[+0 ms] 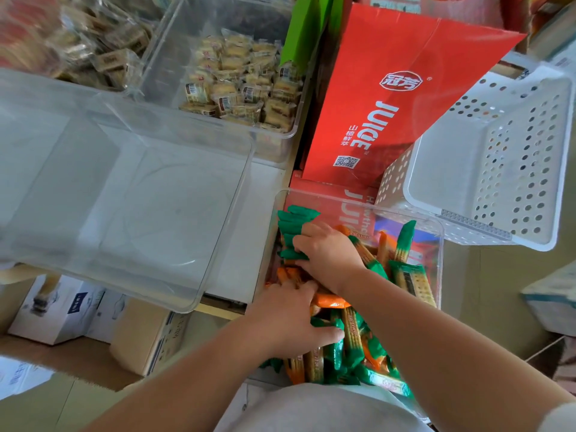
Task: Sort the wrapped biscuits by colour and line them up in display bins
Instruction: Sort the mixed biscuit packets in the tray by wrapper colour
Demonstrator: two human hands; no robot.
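Gather green wrappers only, ends flush and stacked parallel, before lifting; leave orange behind. Nearest, left hand (290, 319) palm down on the mixed pile, fingers fairly straight over orange biscuit packs (330, 302), thumb against 1 green pack. Farther in, right hand (327, 251) curled round a bundle of green biscuit packs (294, 226) at the far left corner of the clear bin (442, 238). Beyond, to the left, a larger display bin (124, 198).
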